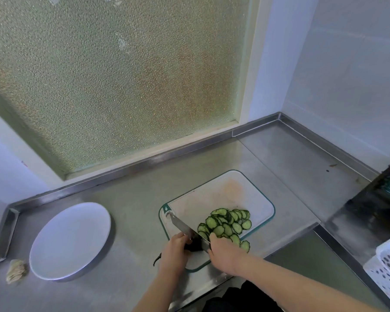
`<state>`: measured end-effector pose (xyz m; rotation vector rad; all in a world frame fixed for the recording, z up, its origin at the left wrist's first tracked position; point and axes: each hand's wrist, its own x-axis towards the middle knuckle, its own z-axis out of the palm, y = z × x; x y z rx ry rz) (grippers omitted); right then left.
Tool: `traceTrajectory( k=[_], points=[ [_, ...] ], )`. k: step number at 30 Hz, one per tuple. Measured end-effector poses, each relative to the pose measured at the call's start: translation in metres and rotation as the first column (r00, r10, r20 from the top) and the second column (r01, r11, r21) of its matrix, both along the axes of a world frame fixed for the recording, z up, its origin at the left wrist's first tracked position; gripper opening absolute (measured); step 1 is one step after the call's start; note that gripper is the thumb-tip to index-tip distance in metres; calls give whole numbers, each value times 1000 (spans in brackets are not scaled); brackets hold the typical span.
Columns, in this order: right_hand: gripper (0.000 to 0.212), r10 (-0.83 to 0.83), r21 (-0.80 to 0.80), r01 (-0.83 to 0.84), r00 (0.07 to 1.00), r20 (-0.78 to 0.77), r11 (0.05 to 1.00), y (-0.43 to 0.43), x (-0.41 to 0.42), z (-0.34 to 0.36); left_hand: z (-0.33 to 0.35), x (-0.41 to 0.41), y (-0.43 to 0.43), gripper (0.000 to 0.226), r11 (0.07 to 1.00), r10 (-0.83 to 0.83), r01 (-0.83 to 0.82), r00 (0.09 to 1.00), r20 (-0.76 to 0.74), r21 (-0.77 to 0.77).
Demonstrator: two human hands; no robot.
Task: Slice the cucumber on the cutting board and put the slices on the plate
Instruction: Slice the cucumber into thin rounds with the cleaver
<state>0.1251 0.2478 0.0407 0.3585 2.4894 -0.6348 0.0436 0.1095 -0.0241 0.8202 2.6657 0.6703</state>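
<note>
Steel counter (133, 199) — plate (72, 239) left of board (212, 194); left hand (173, 253) around cucumber stub (195, 245), right hand (225, 255) around knife (182, 227).

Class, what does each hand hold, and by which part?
The right hand grips the knife at its handle end; the left hand holds the cucumber stub.

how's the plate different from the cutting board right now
The plate is round and plain white; the cutting board is rectangular with a green rim. The plate holds no slices, while the cutting board carries the cucumber slices and the knife. Both lie flat on the steel counter.
</note>
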Motion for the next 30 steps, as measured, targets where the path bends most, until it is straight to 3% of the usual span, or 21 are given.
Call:
traceTrajectory(
  k=[2, 6, 8, 30],
  points=[
    [31, -1, -6, 1, 1000, 7, 1000, -1, 0, 0, 0, 0, 0, 29, 1000, -3, 3, 1000, -3, -6],
    [11, 2, -43, -1, 1000, 29, 999, 11, 8, 0, 2, -1, 0, 33, 1000, -3, 3, 1000, 0, -12],
    [13, 59, -52, -57, 998, 38, 997, 19, 15, 4, 2, -1, 0, 31, 1000, 3, -3, 1000, 7, -19],
    [17, -20, -125, 12, 998, -57, 992, 17, 9, -26, 2, 0, -1, 28, 1000, 19, -19, 1000, 6, -14]
  ],
)
